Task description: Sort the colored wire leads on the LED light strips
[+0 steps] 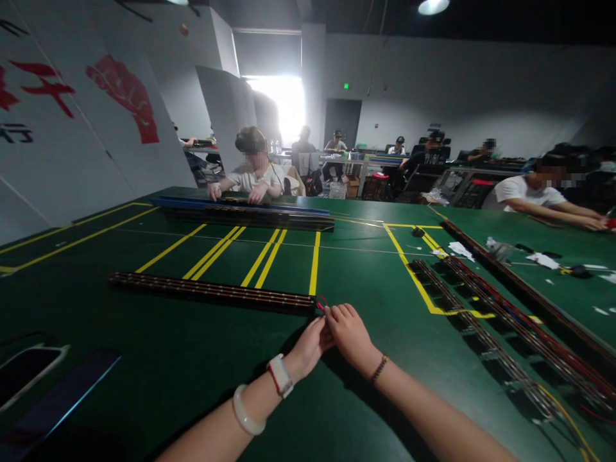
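A long dark strip with rows of small light dots lies across the green table. From its right end a short red wire curls up to my fingertips. My left hand is closed in a pinch at that end, and it wears a watch at the wrist. Pressed against it, my right hand is also closed, with the red wire at its thumb and forefinger. Exactly which fingers grip the wire is partly hidden.
Two phones lie at the left. Several wired strips run along the right side, with paper scraps beyond them. Across the green table, a person works at a stack of long bars. Another person sits at the right.
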### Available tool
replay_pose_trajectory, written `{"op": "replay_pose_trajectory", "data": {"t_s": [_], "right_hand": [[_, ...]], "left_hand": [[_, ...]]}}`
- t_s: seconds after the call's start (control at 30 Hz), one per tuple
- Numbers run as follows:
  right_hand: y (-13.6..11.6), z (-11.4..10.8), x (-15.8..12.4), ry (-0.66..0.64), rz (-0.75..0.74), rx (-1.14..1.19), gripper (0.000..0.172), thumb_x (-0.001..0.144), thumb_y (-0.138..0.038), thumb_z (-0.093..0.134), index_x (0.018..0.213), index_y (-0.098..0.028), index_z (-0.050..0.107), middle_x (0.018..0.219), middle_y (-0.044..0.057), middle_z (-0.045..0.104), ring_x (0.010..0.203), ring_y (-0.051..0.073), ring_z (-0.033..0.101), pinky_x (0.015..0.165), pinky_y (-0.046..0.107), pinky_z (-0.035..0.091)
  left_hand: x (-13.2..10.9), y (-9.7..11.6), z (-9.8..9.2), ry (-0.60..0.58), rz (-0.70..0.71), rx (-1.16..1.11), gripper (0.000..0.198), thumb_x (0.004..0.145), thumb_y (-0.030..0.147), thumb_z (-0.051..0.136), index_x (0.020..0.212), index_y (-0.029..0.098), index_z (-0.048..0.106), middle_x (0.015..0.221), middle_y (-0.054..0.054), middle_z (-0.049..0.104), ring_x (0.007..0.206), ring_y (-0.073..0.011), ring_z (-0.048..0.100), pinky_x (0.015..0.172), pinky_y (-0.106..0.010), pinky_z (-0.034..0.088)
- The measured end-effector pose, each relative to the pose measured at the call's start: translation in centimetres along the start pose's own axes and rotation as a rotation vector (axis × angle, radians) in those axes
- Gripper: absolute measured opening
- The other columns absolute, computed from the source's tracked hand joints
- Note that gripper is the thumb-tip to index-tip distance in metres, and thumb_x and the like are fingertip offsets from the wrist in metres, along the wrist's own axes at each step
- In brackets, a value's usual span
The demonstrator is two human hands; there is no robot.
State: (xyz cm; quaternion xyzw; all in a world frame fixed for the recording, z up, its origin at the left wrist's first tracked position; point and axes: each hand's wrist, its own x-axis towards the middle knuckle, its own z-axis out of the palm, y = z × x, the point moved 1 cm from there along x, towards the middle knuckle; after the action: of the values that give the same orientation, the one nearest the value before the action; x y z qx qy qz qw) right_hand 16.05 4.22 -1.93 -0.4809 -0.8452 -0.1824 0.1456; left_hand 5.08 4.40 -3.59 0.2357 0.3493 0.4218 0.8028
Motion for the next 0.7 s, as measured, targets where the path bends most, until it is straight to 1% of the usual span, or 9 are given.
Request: {"op": "replay_pose_trajectory", "data": {"t_s": [0.1,0.23,0.3,0.4,0.5,0.6,0.63,0.7], "right_hand": [[-0.7,0.0,-0.6,0.028,-0.003,-0.028,0.033,0.083,-0.01,0.055,0.116,-0.006,0.056,0.093,0.01,0.061,0.086,0.023,0.052,0.089,0.038,0.04],[-1.3,-0.6,-1.6,0.025,0.031,-0.045,0.037,0.084,-0.011,0.052,0.12,-0.009,0.054,0.102,0.013,0.059,0.095,0.026,0.051,0.095,0.043,0.038],[-1.3,-0.9,-2.0,-0.022,0.048,-0.034,0.042,0.083,-0.01,0.051,0.124,-0.013,0.051,0.104,0.014,0.059,0.097,0.027,0.051,0.093,0.045,0.038],[-0.8,-1.5,-2.2,-0.154,0.051,0.049,0.049,0.082,-0.009,0.051,0.13,-0.017,0.048,0.102,0.013,0.061,0.092,0.026,0.054,0.085,0.04,0.043],[0.4,-2.3,-1.7,-0.255,0.047,0.146,0.047,0.084,-0.008,0.05,0.13,-0.017,0.049,0.096,0.011,0.063,0.086,0.022,0.058,0.077,0.035,0.044],[2.5,-3.1,-0.7,-0.271,0.016,0.164,0.039,0.086,-0.007,0.05,0.123,-0.019,0.056,0.092,0.008,0.063,0.083,0.02,0.059,0.075,0.033,0.043],[3.3,-3.2,-0.3,-0.268,-0.02,0.154,0.036,0.087,-0.007,0.05,0.12,-0.019,0.058,0.092,0.008,0.063,0.082,0.02,0.059,0.075,0.033,0.043],[5.0,-3.2,0.7,-0.269,-0.141,0.121,0.031,0.088,-0.008,0.05,0.115,-0.019,0.061,0.094,0.008,0.063,0.081,0.019,0.059,0.074,0.032,0.042]], "left_hand": [[0.0,0.1,0.0,0.05,-0.037,-0.089,0.015,0.091,0.024,0.048,0.089,0.015,0.059,0.084,-0.005,0.068,0.081,-0.0138,0.065,0.074,-0.024,0.05],[0.1,0.4,-0.1,0.056,-0.049,-0.056,0.015,0.087,0.031,0.058,0.085,0.016,0.058,0.077,-0.002,0.067,0.069,-0.0104,0.063,0.061,-0.019,0.047],[0.2,0.3,-0.1,0.028,-0.058,-0.019,0.017,0.087,0.032,0.059,0.084,0.016,0.057,0.074,-0.001,0.066,0.064,-0.0099,0.061,0.061,-0.02,0.047],[0.3,0.1,-0.2,-0.005,-0.068,0.024,0.022,0.089,0.037,0.056,0.085,0.016,0.055,0.072,-0.002,0.065,0.06,-0.0105,0.06,0.061,-0.023,0.048],[0.2,-0.2,-0.3,-0.005,-0.039,0.068,0.028,0.088,0.044,0.055,0.089,0.016,0.054,0.07,-0.001,0.062,0.057,-0.0102,0.058,0.057,-0.023,0.046],[0.1,-0.3,-0.4,0.004,-0.001,0.1,0.031,0.087,0.046,0.055,0.091,0.016,0.052,0.071,0.0,0.06,0.057,-0.0098,0.056,0.056,-0.022,0.044],[0.1,-0.3,-0.4,0.001,0.007,0.112,0.03,0.088,0.046,0.054,0.09,0.016,0.052,0.071,0.0,0.059,0.058,-0.0095,0.056,0.055,-0.022,0.043],[0.0,-0.3,-0.4,-0.021,0.005,0.155,0.029,0.09,0.044,0.051,0.089,0.015,0.051,0.07,0.0,0.058,0.057,-0.009,0.055,0.055,-0.022,0.042]]}}
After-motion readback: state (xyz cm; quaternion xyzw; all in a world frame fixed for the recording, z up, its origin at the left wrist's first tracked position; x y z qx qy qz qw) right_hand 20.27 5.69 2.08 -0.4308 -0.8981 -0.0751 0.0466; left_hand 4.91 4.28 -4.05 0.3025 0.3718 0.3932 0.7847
